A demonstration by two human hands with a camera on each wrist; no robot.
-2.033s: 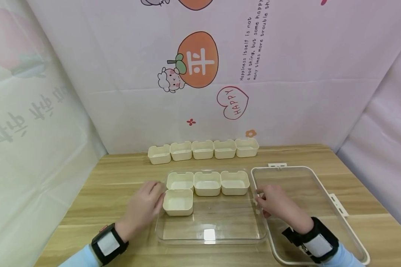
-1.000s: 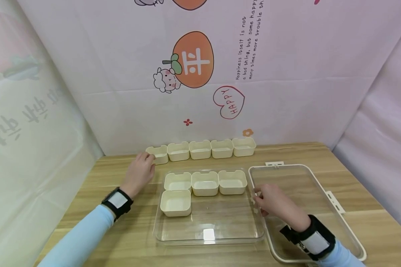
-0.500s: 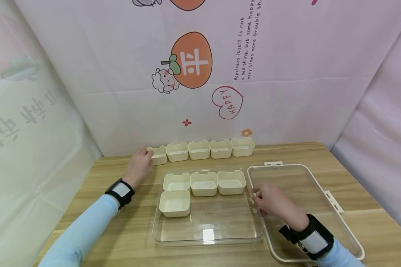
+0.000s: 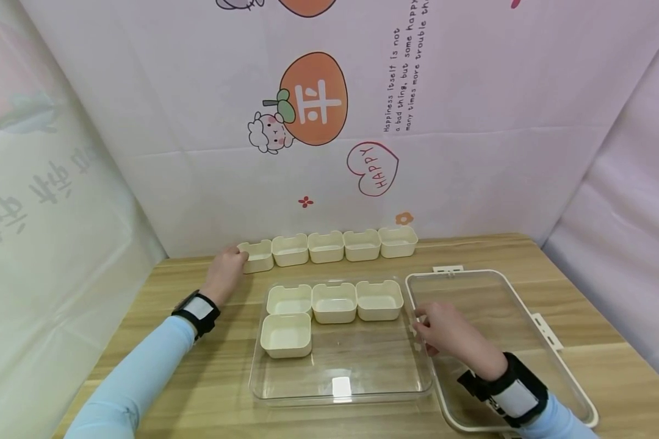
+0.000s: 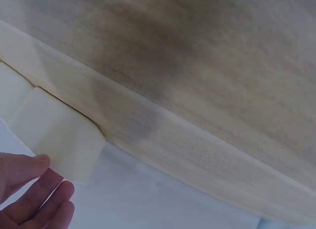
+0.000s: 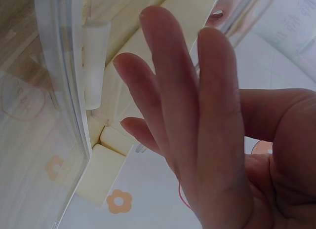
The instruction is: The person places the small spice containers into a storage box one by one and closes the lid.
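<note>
In the head view my left hand (image 4: pixel 227 271) is at the leftmost small cream box (image 4: pixel 259 258) of the back row. Its thumb and fingers pinch that box's rim, as the left wrist view also shows at the cream box wall (image 5: pixel 59 130). My right hand (image 4: pixel 447 332) hovers at the right edge of a clear tray (image 4: pixel 362 372), beside the lid; its fingers (image 6: pixel 170 81) are fairly straight and nothing shows between them. Inside the tray stand three cream boxes (image 4: pixel 334 303) along the back, and one more cream box (image 4: pixel 287 336) in front of the left one.
Right of the tray lies a clear lid (image 4: pixel 489 292) with a white rim and latches. More cream boxes (image 4: pixel 326 247) continue the row along the table's back edge, before a printed cloth (image 4: pixel 208 183). The wooden table (image 4: pixel 159 366) shows at the left.
My left hand has gone from the tray's left side back to the leftmost box of the back row and now pinches it; the box has shifted slightly. My right hand stays at the tray's edge.
</note>
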